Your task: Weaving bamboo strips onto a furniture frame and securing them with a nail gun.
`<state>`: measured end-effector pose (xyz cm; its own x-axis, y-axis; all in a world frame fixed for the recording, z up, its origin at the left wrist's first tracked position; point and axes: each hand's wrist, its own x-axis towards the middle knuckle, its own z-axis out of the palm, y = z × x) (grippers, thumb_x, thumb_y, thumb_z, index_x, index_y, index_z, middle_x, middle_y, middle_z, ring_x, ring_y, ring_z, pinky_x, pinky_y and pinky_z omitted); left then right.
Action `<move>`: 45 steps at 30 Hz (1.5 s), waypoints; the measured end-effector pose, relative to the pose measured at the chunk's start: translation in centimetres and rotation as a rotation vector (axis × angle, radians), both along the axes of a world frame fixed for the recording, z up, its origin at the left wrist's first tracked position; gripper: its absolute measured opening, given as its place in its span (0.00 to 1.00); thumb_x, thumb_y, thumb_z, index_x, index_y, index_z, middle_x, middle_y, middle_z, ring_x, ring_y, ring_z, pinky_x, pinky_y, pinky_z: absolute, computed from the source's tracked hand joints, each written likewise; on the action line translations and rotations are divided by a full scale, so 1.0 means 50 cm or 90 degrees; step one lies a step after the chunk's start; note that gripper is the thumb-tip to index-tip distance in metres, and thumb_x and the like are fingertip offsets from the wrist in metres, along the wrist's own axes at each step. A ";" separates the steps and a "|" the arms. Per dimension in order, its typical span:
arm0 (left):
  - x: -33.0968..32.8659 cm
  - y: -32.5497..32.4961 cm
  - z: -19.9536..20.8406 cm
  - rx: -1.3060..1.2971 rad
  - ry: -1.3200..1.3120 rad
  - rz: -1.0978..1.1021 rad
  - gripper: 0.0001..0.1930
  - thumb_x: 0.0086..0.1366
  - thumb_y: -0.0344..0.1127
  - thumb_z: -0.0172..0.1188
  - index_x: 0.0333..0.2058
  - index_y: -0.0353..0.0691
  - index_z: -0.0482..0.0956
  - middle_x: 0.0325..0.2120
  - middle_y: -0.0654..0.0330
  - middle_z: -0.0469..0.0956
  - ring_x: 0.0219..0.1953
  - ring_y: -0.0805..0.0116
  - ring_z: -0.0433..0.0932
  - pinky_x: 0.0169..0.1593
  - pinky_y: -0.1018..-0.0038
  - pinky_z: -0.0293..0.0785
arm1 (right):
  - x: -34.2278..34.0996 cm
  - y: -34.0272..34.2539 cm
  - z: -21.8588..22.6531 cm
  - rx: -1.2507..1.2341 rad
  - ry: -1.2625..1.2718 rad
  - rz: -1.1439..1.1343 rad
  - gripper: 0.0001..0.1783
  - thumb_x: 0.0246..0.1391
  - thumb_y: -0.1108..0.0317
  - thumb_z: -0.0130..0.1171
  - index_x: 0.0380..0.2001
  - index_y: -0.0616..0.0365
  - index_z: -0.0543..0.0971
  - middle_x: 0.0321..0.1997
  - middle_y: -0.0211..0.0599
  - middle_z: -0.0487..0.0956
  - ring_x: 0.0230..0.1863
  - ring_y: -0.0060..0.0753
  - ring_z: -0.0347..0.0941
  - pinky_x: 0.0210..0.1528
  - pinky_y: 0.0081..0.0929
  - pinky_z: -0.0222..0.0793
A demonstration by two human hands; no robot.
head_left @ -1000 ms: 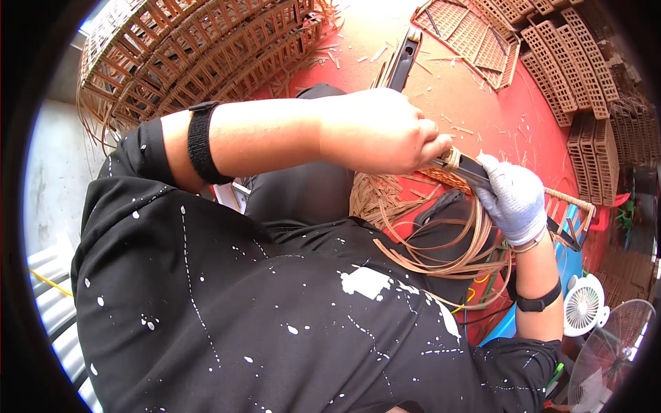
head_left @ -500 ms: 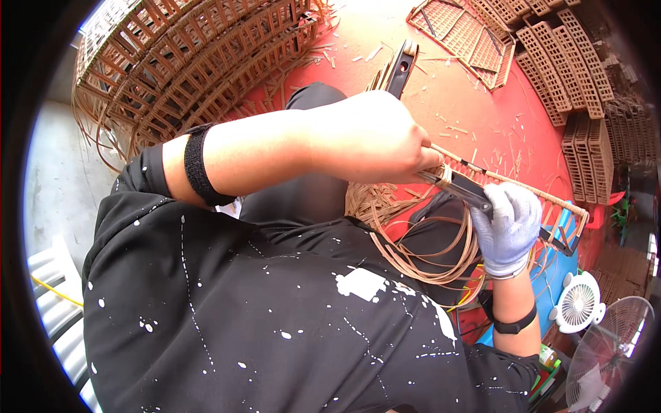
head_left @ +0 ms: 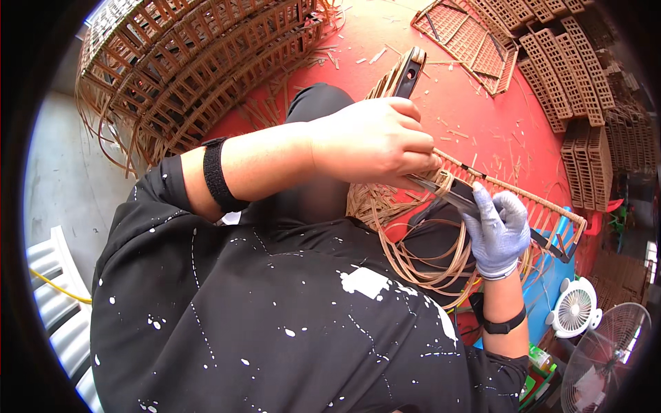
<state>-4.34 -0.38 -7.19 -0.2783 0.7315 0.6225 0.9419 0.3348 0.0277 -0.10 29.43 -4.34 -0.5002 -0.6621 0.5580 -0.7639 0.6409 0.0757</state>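
Gripping a rattan strand (head_left: 441, 184) in the bare left hand (head_left: 375, 141), the gloved right hand (head_left: 497, 230) clasps the black frame (head_left: 463, 198).

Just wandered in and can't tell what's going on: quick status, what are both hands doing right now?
Left hand bare, pinching tan rattan strip. Right hand in grey glove, gripping black metal frame bar. Loose rattan coils over lap; nothing blocking.

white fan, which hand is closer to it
Right. The gloved right hand grips the dark frame bar just above the white fan. The bare left hand is farther, up and to the left.
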 end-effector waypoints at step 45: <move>0.094 0.044 -0.028 0.230 -0.107 0.237 0.16 0.50 0.42 0.72 0.36 0.46 0.78 0.37 0.65 0.78 0.53 0.65 0.75 0.61 0.59 0.64 | 0.120 -0.054 0.005 -0.007 -0.149 -0.130 0.27 0.48 0.75 0.67 0.55 0.51 0.79 0.35 0.37 0.79 0.27 0.36 0.78 0.27 0.30 0.74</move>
